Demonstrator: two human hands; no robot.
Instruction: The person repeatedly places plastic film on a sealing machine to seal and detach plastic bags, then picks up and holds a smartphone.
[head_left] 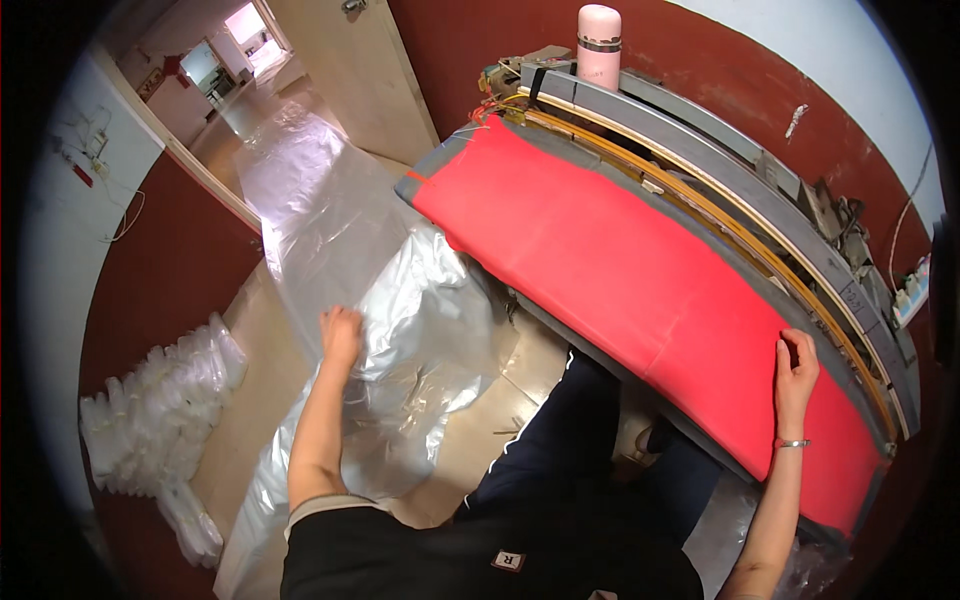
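My left hand (342, 335) is closed at the edge of a wide clear plastic film (325, 245), with its fingers curled and seeming to grip it. The film runs from the doorway over the floor beside me, and part of it lies bunched and shiny by my left hand. On the right, my right hand (797, 362) rests over a long red cover (610, 255) with its fingers loosely bent and apart, holding nothing that shows. The red cover lies along a narrow grey-edged bench, over my knees.
Behind the red cover runs a long metal sealing machine (690, 118) with wooden strips. A pink flask (599, 50) stands on its far end. Bundled clear plastic bags (165, 410) are heaped on the floor at left. An open door (355, 75) stands at the back.
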